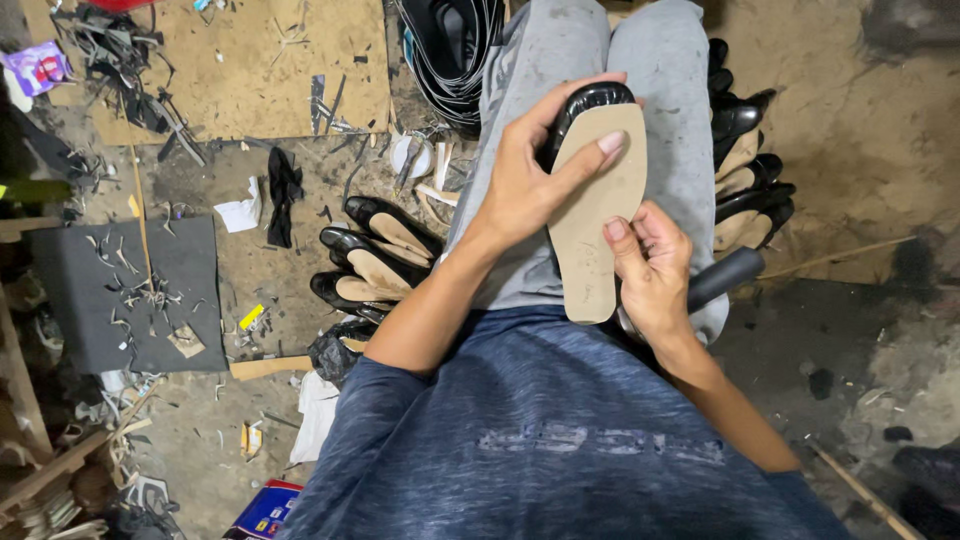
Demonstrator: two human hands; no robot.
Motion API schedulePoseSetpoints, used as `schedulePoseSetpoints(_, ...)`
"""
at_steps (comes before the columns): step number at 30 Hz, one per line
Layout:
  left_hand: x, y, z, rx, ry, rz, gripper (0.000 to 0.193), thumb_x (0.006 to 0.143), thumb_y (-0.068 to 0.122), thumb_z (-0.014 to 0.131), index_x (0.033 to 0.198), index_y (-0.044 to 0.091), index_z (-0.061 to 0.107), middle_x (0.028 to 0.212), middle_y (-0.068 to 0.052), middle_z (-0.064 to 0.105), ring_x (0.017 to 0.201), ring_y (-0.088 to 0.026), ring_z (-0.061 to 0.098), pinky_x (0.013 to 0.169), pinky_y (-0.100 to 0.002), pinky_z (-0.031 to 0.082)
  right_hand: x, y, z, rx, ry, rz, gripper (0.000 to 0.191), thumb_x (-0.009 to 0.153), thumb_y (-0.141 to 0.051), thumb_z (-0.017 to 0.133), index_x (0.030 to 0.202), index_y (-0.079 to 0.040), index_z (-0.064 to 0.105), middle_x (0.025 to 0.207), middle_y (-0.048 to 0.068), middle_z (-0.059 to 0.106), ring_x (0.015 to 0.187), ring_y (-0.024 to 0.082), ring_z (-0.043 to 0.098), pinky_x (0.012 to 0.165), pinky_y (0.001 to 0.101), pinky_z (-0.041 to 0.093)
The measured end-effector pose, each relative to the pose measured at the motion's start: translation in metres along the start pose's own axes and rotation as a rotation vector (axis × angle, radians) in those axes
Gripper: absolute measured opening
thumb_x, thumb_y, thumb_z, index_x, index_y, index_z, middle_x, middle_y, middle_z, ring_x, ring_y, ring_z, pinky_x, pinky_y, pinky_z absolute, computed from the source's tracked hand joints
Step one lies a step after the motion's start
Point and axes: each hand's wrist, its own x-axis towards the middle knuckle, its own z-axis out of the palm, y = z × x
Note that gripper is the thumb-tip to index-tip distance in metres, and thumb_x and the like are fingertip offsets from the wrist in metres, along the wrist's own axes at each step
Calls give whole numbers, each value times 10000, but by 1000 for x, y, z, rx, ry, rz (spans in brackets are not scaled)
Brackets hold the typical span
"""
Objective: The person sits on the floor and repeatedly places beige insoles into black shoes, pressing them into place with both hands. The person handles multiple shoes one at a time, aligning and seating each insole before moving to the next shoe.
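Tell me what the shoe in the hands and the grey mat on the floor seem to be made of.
Shoe: its tan sole face looks like matte fibreboard or leather board, flat and unglossed; the black upper at the toe shines like patent or synthetic leather. The left hand and right hand hold it. Grey mat: dull, probably rubber or foam sheet, with offcut scraps lying on it.

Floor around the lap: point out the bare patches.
Bare: the dark mat's near-left part and the tan floor right of the right-hand shoe pile. Crowded: shoes by the left knee; scraps on the board.
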Motion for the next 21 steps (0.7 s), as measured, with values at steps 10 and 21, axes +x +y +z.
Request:
schedulePoseSetpoints(10,-4,0,2,49,95,-18,355,1045,147,699,1374,22,651,1112,-49,739,1024,-80,669,981,-272,560,2,-4,4,-35,20,23,166,1089,-187,608,1083,-23,632,775,-63,597,578,-21,373,504,197,251)
schedulePoseSetpoints(21,-4,0,2,-4,74,-14,359,1049,149,664,1379,14,624,1221,-62,749,1118,-103,691,1009,-277,573,3,-6,2,-74,-7,1,163,1086,-174,601,1090,-16,639,781,-49,628,587,-19,412,508,192,281)
